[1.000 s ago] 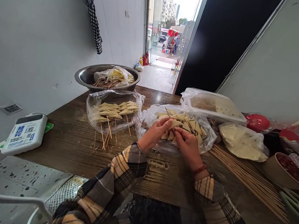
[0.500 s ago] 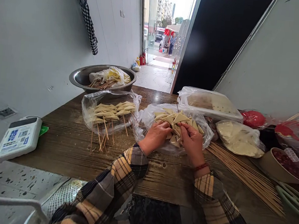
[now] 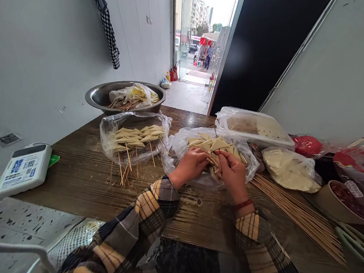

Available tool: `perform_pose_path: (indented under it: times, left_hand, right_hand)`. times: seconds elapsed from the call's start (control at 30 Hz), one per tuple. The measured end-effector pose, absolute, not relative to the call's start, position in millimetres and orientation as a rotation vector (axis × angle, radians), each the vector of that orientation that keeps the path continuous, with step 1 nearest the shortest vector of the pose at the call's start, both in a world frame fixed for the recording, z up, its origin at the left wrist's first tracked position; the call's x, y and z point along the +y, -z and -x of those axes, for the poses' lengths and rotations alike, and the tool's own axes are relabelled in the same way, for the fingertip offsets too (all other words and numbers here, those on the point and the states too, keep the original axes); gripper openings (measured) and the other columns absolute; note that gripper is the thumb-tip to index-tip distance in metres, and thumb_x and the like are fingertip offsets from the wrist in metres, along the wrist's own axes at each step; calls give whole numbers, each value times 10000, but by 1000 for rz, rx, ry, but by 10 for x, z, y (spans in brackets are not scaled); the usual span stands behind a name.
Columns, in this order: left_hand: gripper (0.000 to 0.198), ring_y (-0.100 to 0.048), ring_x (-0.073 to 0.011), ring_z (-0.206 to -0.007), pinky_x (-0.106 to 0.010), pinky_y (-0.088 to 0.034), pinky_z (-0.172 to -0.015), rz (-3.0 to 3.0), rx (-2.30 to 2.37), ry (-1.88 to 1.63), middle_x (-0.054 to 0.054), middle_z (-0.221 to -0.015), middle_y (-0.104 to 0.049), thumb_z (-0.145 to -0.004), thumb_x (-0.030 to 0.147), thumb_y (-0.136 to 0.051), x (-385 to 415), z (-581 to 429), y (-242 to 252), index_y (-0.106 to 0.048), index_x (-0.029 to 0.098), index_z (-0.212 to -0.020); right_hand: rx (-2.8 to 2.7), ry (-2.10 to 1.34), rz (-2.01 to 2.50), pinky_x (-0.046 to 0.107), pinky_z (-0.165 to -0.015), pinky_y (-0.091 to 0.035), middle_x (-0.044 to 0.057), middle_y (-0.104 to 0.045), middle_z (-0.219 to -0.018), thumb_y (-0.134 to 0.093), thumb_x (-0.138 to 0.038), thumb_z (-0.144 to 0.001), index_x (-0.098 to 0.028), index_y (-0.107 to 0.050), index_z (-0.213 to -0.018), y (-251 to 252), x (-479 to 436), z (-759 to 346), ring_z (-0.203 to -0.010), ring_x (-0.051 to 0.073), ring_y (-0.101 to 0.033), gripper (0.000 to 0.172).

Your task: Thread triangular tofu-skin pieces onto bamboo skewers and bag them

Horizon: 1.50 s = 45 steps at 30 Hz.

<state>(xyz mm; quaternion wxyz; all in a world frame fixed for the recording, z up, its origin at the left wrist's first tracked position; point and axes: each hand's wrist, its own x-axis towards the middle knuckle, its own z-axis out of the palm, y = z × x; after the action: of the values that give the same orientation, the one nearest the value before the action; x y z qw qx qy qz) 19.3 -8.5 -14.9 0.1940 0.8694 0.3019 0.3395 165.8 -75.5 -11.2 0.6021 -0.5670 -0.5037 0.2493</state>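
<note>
My left hand and my right hand meet over a clear plastic bag full of pale triangular tofu pieces. The fingers of both hands are closed around a tofu triangle that is threaded on a thin bamboo skewer whose tip sticks up behind it. Left of this bag lies a second plastic bag with finished tofu skewers, their sticks pointing toward me.
A wooden table carries a steel basin with bagged skewers, a wrapped white tray, a bag of pale sheets, loose bamboo skewers, red-filled containers and a white device. An open doorway lies ahead.
Both hands dipped into the bag, then drew together; a tofu triangle now sits higher on the skewer than a second ago.
</note>
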Motion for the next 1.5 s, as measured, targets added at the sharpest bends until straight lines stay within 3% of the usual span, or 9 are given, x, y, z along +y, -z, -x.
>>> perform_pose_path:
  times: [0.13, 0.27, 0.5, 0.67, 0.87, 1.0, 1.23, 1.37, 1.5]
  left_hand:
    - [235, -569, -158, -742, -278, -446, -692, -1816, 920, -1147, -40, -780, -661, -820, 362, -602, -23, -134, 95, -714, 159, -857]
    - [234, -575, -109, -617, -220, -426, -572, -1211, 770, -1139, -16, -713, -643, -743, 333, -682, -6, -95, 59, -670, 130, -859]
    - [127, -676, -137, -722, -249, -514, -721, -701, 594, -1129, -60, -779, -687, -734, 111, -640, -19, -53, -21, -576, 124, -844]
    - [174, -664, -127, -686, -244, -513, -687, -656, 534, -1105, -60, -796, -679, -740, 44, -554, -10, -20, -36, -587, 117, -895]
    - [136, -615, -100, -617, -232, -492, -643, -669, 494, -1115, -29, -745, -650, -756, 63, -552, 9, -31, 2, -588, 127, -870]
    - [156, -620, -93, -676, -216, -482, -664, -670, 499, -1130, -27, -799, -670, -760, 96, -624, -7, -72, 11, -606, 129, -912]
    - [198, -667, -137, -735, -244, -520, -690, -684, 506, -1130, -56, -823, -686, -745, 124, -671, -22, -95, 32, -588, 117, -924]
    - [169, -684, -193, -826, -300, -550, -729, -719, 455, -1036, -92, -857, -696, -777, 159, -626, -38, -97, 10, -613, 114, -939]
    - [156, -675, -196, -908, -321, -551, -818, -719, 415, -1053, -93, -933, -696, -796, 139, -554, -49, -103, -27, -636, 128, -929]
  right_hand:
    - [-1147, -617, 1316, 227, -407, -347, -40, -499, -499, -560, -442, -830, -153, -703, -993, 93, -763, -1652, -435, 103, -421, 361]
    - [-1143, -642, 1316, 213, -413, -345, -43, -489, -503, -568, -440, -828, -138, -702, -1000, 68, -779, -1629, -443, 91, -414, 372]
    - [-1177, -658, 1330, 205, -419, -342, -52, -472, -498, -571, -458, -837, -135, -701, -1027, 104, -792, -1631, -441, 83, -399, 397]
    - [-1272, -674, 1333, 216, -431, -329, -39, -492, -511, -563, -449, -845, -127, -703, -1030, 160, -773, -1639, -454, 92, -413, 397]
    - [-1453, -699, 1310, 229, -468, -360, -7, -575, -572, -557, -411, -853, -125, -719, -1016, 147, -804, -1566, -487, 106, -462, 367]
    - [-1498, -693, 1299, 237, -498, -402, 5, -615, -587, -552, -398, -855, -142, -727, -1006, 141, -826, -1529, -531, 129, -522, 345]
    - [-1526, -685, 1313, 238, -509, -418, 22, -654, -639, -549, -399, -857, -142, -723, -997, 154, -810, -1546, -578, 144, -566, 340]
    - [-1562, -638, 1334, 240, -513, -429, 28, -668, -654, -546, -383, -856, -150, -726, -985, 160, -813, -1543, -598, 155, -588, 321]
    - [-1531, -608, 1326, 250, -524, -455, 31, -685, -671, -548, -382, -848, -169, -733, -992, 150, -822, -1548, -622, 168, -609, 317]
